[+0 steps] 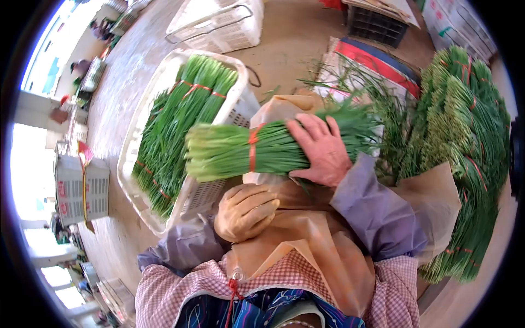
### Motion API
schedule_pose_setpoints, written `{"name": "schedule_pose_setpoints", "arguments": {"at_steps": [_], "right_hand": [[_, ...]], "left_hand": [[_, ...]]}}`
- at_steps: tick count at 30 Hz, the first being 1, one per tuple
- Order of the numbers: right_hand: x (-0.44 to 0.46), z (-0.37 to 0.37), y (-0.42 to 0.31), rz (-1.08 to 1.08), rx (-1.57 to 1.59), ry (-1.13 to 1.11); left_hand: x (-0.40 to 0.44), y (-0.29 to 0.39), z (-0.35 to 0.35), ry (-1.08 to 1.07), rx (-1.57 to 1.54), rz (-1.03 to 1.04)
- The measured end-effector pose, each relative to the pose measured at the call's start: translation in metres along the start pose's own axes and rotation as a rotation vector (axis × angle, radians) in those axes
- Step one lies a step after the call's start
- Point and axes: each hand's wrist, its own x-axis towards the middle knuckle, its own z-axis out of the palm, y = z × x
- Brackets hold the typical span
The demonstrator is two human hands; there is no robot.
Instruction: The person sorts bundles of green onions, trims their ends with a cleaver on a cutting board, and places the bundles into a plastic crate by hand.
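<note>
A bunch of green chives [224,150], bound with a red band [252,148], lies across my lap with its pale ends to the left. My right hand [322,150] grips it from above, fingers over the leaves and thumb along the near side. The leafy tips past that hand look blurred. Just below the pale ends is my left hand [249,212] in a tan glove, curled closed and apart from the bunch; the inside of its fist is hidden. To the left, a white plastic crate [127,164] holds banded chives [178,120].
Many banded chive bunches [465,126] are piled at my right. Loose leaves [391,120] lie before them on a red and white sack [377,65]. Another white crate [219,24] and a black crate [374,26] stand ahead. Other people sit at the far left.
</note>
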Motion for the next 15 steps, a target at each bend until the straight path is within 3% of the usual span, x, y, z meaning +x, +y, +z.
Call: {"name": "schedule_pose_setpoints", "arguments": {"at_steps": [4, 6, 8, 11, 15], "right_hand": [[-0.012, 0.01, 0.021, 0.151, 0.443, 0.038], [-0.023, 0.019, 0.027, 0.214, 0.639, 0.08], [-0.03, 0.029, 0.034, 0.253, 0.833, 0.124], [-0.032, 0.028, 0.027, 0.35, 0.842, 0.137], [-0.036, 0.017, 0.005, 0.366, 1.119, 0.295]], "left_hand": [[-0.027, -0.039, 0.009, -0.006, 0.023, -0.446], [-0.013, -0.066, 0.005, -0.012, 0.053, -0.481], [0.015, -0.087, 0.008, -0.016, -0.173, -0.427], [0.067, -0.097, 0.022, -0.013, -0.681, -0.421], [0.123, -0.085, 0.017, -0.04, -0.768, -0.28]]}}
